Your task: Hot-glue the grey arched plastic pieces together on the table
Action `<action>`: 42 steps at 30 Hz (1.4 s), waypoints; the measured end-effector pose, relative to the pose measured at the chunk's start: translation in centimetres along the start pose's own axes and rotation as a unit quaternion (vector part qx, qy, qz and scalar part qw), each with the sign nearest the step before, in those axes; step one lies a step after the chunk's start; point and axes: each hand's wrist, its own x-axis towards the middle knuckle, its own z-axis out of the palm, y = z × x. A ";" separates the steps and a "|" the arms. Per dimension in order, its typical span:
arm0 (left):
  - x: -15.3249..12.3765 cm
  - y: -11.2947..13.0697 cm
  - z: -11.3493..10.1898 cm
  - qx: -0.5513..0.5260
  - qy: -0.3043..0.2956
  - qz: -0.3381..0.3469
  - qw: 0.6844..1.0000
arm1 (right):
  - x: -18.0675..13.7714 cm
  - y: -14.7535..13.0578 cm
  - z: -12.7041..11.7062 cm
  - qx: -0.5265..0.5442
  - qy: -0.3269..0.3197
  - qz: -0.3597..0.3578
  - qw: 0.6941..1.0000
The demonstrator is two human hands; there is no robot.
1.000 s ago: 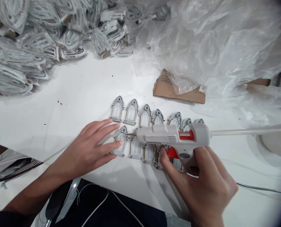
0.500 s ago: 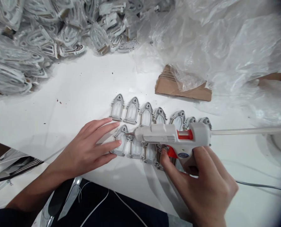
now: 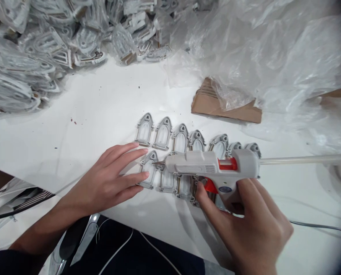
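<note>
My right hand (image 3: 250, 225) grips a white glue gun (image 3: 213, 168) with a red trigger, index finger on the trigger. Its nozzle points left at a small grey arch-shaped frame piece (image 3: 149, 170) in the near row. My left hand (image 3: 110, 183) lies flat beside that piece, fingers stretched out, fingertips touching its left edge. Two rows of several such arch pieces (image 3: 163, 133) lie on the white table (image 3: 101, 110). The gun hides part of the near row. A clear glue stick (image 3: 305, 159) sticks out of the gun's back toward the right.
Heaps of bagged arch pieces (image 3: 30, 57) fill the far left. Crumpled clear plastic (image 3: 273, 53) covers the far right, over a folded cardboard piece (image 3: 224, 107). A dark cable (image 3: 319, 226) runs off right. A white earphone wire (image 3: 119, 248) lies on dark cloth near me.
Almost nothing has moved; the view has shifted slightly, and the glue gun's nozzle stays at the same arch piece with my left hand steady beside it.
</note>
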 end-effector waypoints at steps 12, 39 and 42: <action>-0.1 -0.1 -0.1 -0.005 -0.009 0.007 1.000 | 0.2 -0.2 0.0 -0.004 -0.004 -0.012 1.000; 0.0 -0.1 -0.2 0.000 -0.015 -0.001 1.000 | 0.1 -0.2 0.0 -0.018 -0.013 -0.002 1.000; 0.0 -0.1 -0.2 0.001 -0.013 -0.006 1.000 | 0.1 -0.1 0.0 -0.018 -0.015 0.000 1.000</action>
